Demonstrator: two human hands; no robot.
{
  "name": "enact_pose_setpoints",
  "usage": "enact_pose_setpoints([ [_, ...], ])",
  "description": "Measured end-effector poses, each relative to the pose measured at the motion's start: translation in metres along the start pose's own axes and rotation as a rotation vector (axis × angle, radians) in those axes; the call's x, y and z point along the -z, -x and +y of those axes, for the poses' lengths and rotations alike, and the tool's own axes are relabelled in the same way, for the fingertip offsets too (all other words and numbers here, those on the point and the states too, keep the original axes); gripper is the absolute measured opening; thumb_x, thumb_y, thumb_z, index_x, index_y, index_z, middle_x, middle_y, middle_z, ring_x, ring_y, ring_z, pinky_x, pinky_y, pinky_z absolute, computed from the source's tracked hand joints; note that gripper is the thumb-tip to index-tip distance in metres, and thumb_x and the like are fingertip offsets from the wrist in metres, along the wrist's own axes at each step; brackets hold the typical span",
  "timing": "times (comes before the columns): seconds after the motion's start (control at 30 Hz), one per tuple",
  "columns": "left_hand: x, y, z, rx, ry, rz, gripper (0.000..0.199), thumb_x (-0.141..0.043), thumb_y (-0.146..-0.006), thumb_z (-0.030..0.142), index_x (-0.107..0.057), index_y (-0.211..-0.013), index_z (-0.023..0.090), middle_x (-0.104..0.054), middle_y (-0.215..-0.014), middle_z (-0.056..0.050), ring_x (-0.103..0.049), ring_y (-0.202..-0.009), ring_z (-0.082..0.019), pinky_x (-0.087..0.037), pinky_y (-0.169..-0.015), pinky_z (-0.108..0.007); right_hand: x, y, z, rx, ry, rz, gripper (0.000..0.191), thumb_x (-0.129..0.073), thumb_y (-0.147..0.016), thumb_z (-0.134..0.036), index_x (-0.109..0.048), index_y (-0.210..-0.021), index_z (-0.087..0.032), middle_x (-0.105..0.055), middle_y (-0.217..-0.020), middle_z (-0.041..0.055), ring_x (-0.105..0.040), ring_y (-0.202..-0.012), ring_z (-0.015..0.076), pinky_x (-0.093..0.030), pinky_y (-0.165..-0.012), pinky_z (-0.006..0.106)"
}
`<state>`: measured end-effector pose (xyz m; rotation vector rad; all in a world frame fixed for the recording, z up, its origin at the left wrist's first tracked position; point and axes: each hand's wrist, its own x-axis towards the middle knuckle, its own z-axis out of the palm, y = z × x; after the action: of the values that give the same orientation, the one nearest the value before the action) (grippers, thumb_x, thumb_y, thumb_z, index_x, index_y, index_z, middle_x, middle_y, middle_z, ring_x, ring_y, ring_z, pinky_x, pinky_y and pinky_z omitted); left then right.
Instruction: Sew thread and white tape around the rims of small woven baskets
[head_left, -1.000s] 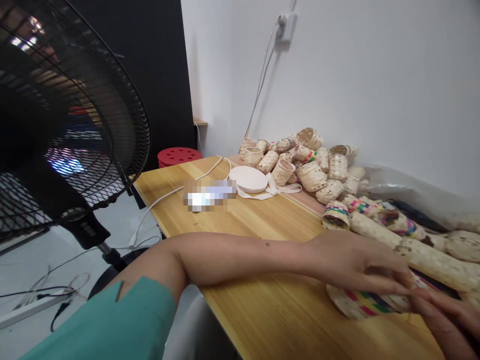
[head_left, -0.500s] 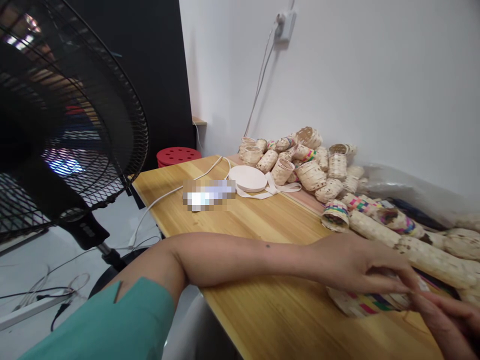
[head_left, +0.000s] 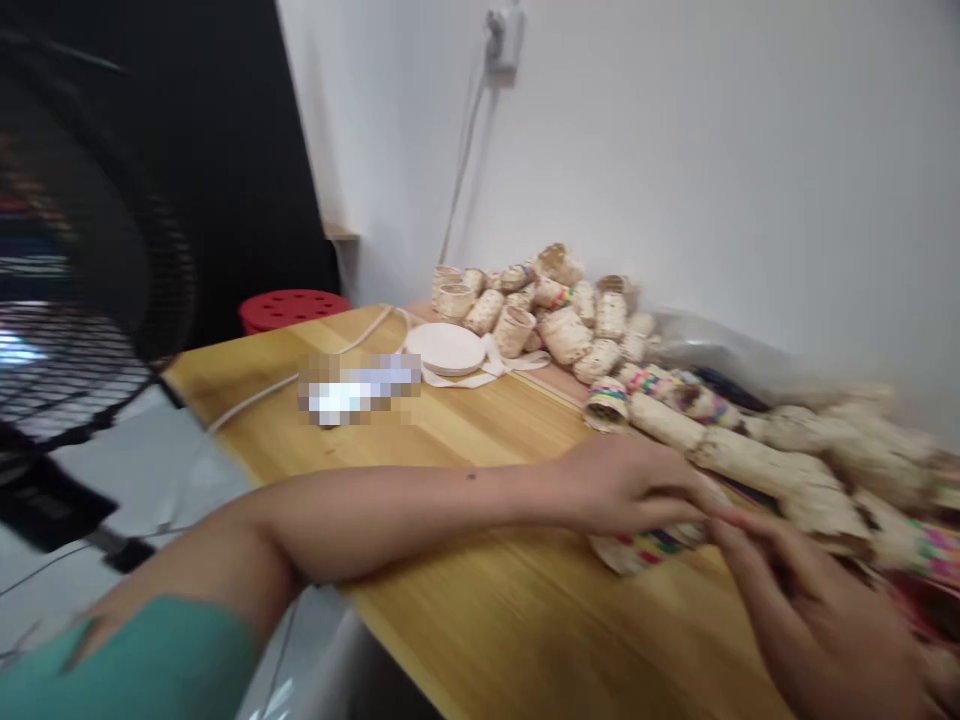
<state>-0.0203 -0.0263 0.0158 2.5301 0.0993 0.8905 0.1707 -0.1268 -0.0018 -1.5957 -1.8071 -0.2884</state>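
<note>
My left hand (head_left: 630, 485) reaches across the wooden table with its fingers curled over a small woven piece (head_left: 649, 548) with coloured checks, which lies partly hidden beneath it. From the lower right, my right hand (head_left: 810, 600) meets the left one, and the fingertips of both touch at the right end of the piece. The fingers of my right hand are bent and pinched together; what is between them is too small and blurred to tell.
Woven tubes and cups (head_left: 566, 335) are heaped along the wall. A roll of white tape (head_left: 446, 348) and a pixelated bright object (head_left: 360, 388) lie on the table (head_left: 480, 620). A black fan (head_left: 75, 240) stands at left, with a red stool (head_left: 292, 308) behind.
The view has swung to the right, so the table, fan and heap sit further left. More of my right hand shows. Both hands remain together at the checked piece.
</note>
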Motion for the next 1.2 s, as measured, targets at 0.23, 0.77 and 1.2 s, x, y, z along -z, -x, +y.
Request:
enact_pose_setpoints([
  [0.23, 0.003, 0.000, -0.009, 0.062, 0.188, 0.072, 0.015, -0.053, -0.089, 0.017, -0.067, -0.088, 0.011, -0.066, -0.084, -0.005, -0.058, -0.078, -0.014, -0.042, -0.073, -0.023, 0.012, -0.001, -0.027, -0.002, -0.017, 0.097, 0.028, -0.038, -0.096, -0.030, -0.057, -0.113, -0.020, -0.066, -0.079, 0.0023, -0.063, -0.070, 0.0166, -0.048, -0.064, 0.028],
  [0.77, 0.005, -0.001, -0.010, 0.124, 0.239, 0.067, 0.018, -0.053, -0.089, 0.022, -0.068, -0.086, 0.013, -0.063, -0.077, -0.002, -0.056, -0.073, -0.012, -0.040, -0.067, -0.021, 0.009, -0.002, -0.019, 0.227, -0.034, 0.152, 0.014, -0.053, -0.091, -0.016, -0.066, -0.096, -0.020, -0.063, -0.086, 0.0056, -0.058, -0.083, 0.0185, -0.047, -0.074, 0.033],
  [1.2, 0.008, -0.001, -0.006, 0.006, 0.235, -0.018, 0.017, -0.052, -0.090, 0.020, -0.064, -0.082, 0.012, -0.060, -0.077, -0.003, -0.054, -0.074, -0.012, -0.039, -0.070, -0.021, 0.013, -0.003, -0.011, 0.336, -0.007, 0.097, 0.021, -0.053, -0.090, -0.009, -0.068, -0.098, -0.021, -0.057, -0.081, 0.0043, -0.050, -0.075, 0.0162, -0.040, -0.064, 0.030],
])
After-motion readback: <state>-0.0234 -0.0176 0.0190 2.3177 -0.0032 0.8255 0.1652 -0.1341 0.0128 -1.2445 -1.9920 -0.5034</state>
